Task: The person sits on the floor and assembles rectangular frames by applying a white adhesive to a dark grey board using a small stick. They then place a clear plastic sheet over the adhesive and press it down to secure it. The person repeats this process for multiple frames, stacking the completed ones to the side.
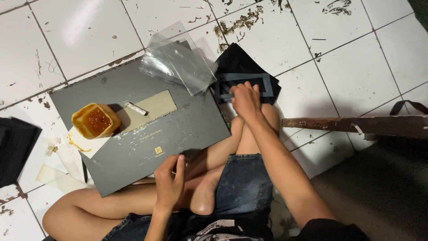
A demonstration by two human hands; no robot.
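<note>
A large dark grey board (178, 129) is seen resting across the bent bare legs of a seated person, its far corners lying over the white tiled floor (356, 71). The board is flat, matte and rectangular, with a small gold mark near its near edge and a pale olive strip (154, 107) laid across its middle.

The near edge of the board is gripped by the left hand (169, 180), whose fingers are curled closed over that edge. Beyond the right knee, just off the board's right edge, the right hand (245, 99) is laid palm down with fingers loosely bent on a stack of black sheets (243, 73); a grey frame-shaped outline shows on the top sheet. Whether anything is pinched by this hand cannot be told.

Toward the board's left corner an orange cup of brown glue (96, 120) is seen, with a small white stick (136, 108) lying just beside it on the olive strip. At the far edge, clear plastic sheets (178, 60) overlap the board's far corner and the black stack. A rusty bar (356, 126) lies on the floor to the right, well apart from the board. Open tile is left beyond the far edge.
</note>
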